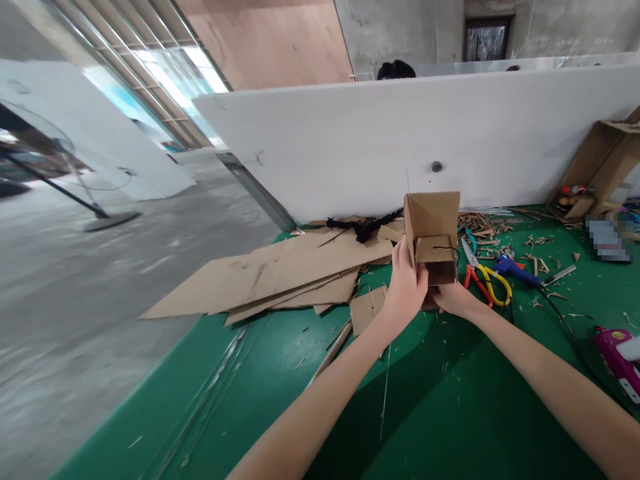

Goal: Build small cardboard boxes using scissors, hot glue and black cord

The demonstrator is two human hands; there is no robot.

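Both hands hold a small cardboard box [432, 212] in front of the white partition. Its upper flap stands upright, and a dark opening shows below a folded inner piece. A short black cord or wire lies across that inner piece. My left hand [406, 283] grips the box's left side, with the thumb at the opening. Beneath the lower right part is my right hand [453, 298], its fingers partly hidden by the cardboard. Scissors [487, 280] with red and yellow handles and a blue glue gun [517, 269] lie right of the box.
Flat cardboard sheets [280, 270] overhang the green table's [225, 393] left edge. Cardboard scraps [480, 227], a metal blade-like tool [560, 275] and a magenta device [617, 357] lie rightward. A larger cardboard structure [597, 160] leans against the white partition [350, 147]. Someone's hair shows behind it.
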